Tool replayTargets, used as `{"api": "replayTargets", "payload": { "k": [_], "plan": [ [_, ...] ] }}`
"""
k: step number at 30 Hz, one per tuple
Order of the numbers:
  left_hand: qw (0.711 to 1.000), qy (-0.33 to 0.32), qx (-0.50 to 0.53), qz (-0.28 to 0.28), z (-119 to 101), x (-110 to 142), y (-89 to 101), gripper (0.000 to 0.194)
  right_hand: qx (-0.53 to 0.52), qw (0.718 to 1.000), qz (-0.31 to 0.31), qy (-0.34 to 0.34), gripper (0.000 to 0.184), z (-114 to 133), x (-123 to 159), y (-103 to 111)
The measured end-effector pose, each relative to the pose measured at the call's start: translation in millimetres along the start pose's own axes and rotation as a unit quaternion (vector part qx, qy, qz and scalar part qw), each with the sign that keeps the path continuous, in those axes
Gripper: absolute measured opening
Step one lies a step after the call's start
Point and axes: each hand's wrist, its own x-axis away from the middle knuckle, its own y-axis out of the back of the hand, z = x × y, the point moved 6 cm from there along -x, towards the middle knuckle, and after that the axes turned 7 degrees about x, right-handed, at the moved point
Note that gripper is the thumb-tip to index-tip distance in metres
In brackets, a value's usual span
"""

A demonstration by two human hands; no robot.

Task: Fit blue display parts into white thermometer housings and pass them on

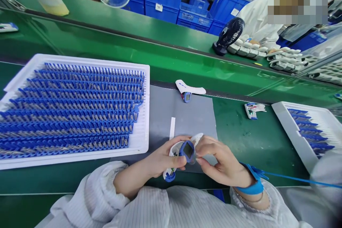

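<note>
My left hand (160, 160) grips a white and blue handheld thermometer shell (184, 149) over the near edge of a grey mat (192, 114). My right hand (221, 160) pinches the same piece from the right, fingers curled at its small dark screen. A blue wrist strap (252, 185) with a cord sits on my right wrist. A second, whole thermometer (188, 91) lies at the mat's far edge.
A large white tray (139, 142) packed with blue spring parts stands left of the mat. A smaller such tray (283, 117) stands on the right, with a small circuit part (253, 109) beside it. Beyond the green belt, a black fan (229, 34), rows of white thermometers (283, 58) and a person in white.
</note>
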Motion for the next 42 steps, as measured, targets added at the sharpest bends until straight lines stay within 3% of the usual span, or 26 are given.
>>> {"api": "replayTargets", "payload": {
  "k": [7,12,19,24,28,31,34,36,39,42],
  "plan": [
    [1.000,0.007,0.000,0.010,2.9,0.0,0.7,0.068,0.163,0.978,-0.089,0.098,0.018,3.8,9.8,-5.2],
    [0.988,-0.083,-0.128,-0.023,-8.8,-0.9,5.4,0.071,0.165,0.979,-0.042,0.108,0.016,1.6,9.0,-8.1],
    [0.970,-0.094,-0.221,-0.027,-10.1,-0.7,4.9,0.055,0.153,0.981,-0.002,0.118,0.014,-1.7,5.2,-15.4],
    [0.979,-0.081,-0.185,-0.008,-7.0,-0.1,0.7,0.049,0.135,0.983,0.006,0.121,0.014,-2.6,3.2,-16.0],
    [0.956,-0.116,-0.270,-0.008,-13.7,2.8,-4.6,0.034,0.116,0.986,0.015,0.120,0.014,0.1,-0.1,-19.8],
    [0.938,-0.090,-0.335,-0.010,-9.9,2.9,-4.1,0.049,0.115,0.985,0.026,0.123,0.014,-2.0,5.6,-16.6],
    [0.943,-0.010,-0.333,-0.006,2.6,1.6,-0.8,0.093,0.163,0.984,0.070,0.036,0.015,-26.2,22.6,3.8],
    [0.952,0.016,-0.306,-0.015,6.6,0.9,0.3,0.103,0.253,0.957,0.118,-0.081,0.018,-56.8,38.6,27.6],
    [0.954,-0.004,-0.293,-0.060,2.8,-0.1,2.7,0.081,0.405,0.885,0.116,-0.197,0.024,-96.9,49.3,66.6],
    [0.950,-0.029,-0.295,-0.095,-0.3,-1.6,6.6,0.064,0.436,0.876,0.071,-0.195,0.027,-122.8,22.5,69.1]
  ]
}}
